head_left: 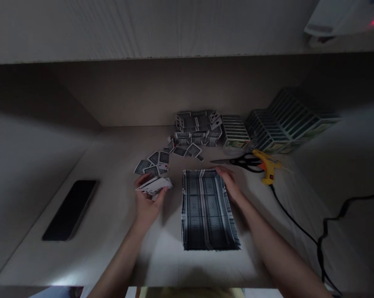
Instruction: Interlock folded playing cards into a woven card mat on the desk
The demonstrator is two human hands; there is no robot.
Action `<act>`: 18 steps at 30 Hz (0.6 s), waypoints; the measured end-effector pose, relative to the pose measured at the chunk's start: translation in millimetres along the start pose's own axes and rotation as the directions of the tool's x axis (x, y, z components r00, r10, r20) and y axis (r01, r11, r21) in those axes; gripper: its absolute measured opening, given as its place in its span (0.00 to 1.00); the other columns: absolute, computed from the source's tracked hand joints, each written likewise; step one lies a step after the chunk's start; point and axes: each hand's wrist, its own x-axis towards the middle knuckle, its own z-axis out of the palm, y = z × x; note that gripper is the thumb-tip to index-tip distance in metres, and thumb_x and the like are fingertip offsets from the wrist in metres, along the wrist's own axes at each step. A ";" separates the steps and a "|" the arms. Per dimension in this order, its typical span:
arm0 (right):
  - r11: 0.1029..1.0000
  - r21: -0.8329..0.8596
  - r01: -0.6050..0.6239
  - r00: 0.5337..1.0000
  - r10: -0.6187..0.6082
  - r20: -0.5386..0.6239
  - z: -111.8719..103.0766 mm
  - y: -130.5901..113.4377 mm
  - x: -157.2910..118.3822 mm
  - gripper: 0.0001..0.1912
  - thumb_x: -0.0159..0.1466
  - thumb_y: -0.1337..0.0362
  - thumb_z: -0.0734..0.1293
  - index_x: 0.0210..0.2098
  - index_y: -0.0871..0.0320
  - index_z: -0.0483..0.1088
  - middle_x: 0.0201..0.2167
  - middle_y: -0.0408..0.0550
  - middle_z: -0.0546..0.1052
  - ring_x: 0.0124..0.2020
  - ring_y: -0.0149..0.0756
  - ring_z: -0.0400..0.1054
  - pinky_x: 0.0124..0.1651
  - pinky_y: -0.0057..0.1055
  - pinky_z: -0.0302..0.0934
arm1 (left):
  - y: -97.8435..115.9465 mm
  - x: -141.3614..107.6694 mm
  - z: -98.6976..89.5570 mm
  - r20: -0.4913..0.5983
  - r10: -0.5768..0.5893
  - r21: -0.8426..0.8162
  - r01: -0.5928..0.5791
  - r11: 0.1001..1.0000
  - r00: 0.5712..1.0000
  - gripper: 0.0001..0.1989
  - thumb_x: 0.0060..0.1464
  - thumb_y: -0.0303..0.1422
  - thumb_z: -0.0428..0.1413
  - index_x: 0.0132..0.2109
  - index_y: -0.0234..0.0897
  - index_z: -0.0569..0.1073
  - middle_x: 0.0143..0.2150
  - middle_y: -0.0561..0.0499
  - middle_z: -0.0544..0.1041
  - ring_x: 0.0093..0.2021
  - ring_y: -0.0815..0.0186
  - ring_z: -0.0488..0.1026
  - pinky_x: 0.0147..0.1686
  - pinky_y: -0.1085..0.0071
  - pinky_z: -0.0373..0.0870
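Note:
My left hand (pixel 147 205) grips a small fanned bunch of white-faced playing cards (pixel 153 185). My right hand (pixel 229 183) sits at the far right corner of a flat rectangular panel of dark blue-backed cards (pixel 207 211), with its fingers on the panel's edge. Beyond my left hand lie several loose playing cards (pixel 152 163), some face up and some face down. Farther back stands a low built structure of playing cards (pixel 197 128), with more loose cards (pixel 186 150) at its front.
Green-backed card structures (pixel 286 124) stand at the back right. In front of them lie black-handled scissors (pixel 244 162) and a yellow hot glue gun (pixel 267 166) with a black cable (pixel 294 219). A black smartphone (pixel 70 210) lies at the left. A wall rises behind the desk.

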 end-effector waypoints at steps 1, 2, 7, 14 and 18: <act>1.000 0.003 -0.009 1.000 0.009 0.000 -0.1 0.1 0.0 0.16 0.54 0.49 0.62 0.30 0.53 0.73 0.24 0.43 0.74 0.28 0.37 0.66 0.29 0.31 0.57 | 1.9 -0.1 0.8 0.022 -0.022 0.008 0.022 1.000 1.000 0.28 0.44 0.32 0.57 0.50 0.38 0.54 0.46 0.44 0.70 0.42 0.65 0.72 0.44 0.65 0.70; 1.000 0.003 -0.017 1.000 0.017 0.001 -0.2 0.2 -0.1 0.16 0.54 0.49 0.62 0.30 0.53 0.73 0.24 0.43 0.74 0.27 0.37 0.66 0.29 0.31 0.57 | 3.6 -0.1 1.7 0.044 -0.048 0.027 0.046 0.999 0.998 0.28 0.44 0.31 0.57 0.51 0.38 0.53 0.44 0.45 0.70 0.41 0.64 0.72 0.45 0.63 0.69; 1.000 -0.002 0.003 1.000 -0.003 -0.003 -0.3 0.2 -0.3 0.16 0.54 0.49 0.62 0.30 0.53 0.73 0.26 0.44 0.74 0.30 0.39 0.67 0.31 0.32 0.58 | 5.1 2.3 6.2 0.073 -0.093 0.040 0.090 0.995 0.993 0.29 0.42 0.30 0.57 0.50 0.41 0.53 0.42 0.49 0.71 0.43 0.64 0.72 0.46 0.61 0.68; 1.000 0.023 0.007 1.000 -0.007 0.017 -0.7 1.2 0.2 0.15 0.55 0.50 0.62 0.30 0.53 0.74 0.25 0.43 0.74 0.30 0.38 0.67 0.32 0.32 0.57 | -14.4 7.2 8.9 0.072 -0.162 -0.039 0.165 0.986 0.984 0.23 0.42 0.33 0.57 0.47 0.35 0.59 0.43 0.44 0.73 0.42 0.62 0.73 0.44 0.63 0.70; 1.000 0.030 0.009 1.000 -0.009 0.014 -1.5 3.6 0.3 0.14 0.55 0.51 0.63 0.30 0.52 0.74 0.26 0.43 0.75 0.31 0.38 0.67 0.33 0.32 0.57 | -9.2 9.4 -6.3 0.105 -0.098 0.120 0.085 0.989 0.990 0.19 0.45 0.34 0.55 0.45 0.36 0.60 0.40 0.46 0.75 0.39 0.62 0.74 0.40 0.65 0.71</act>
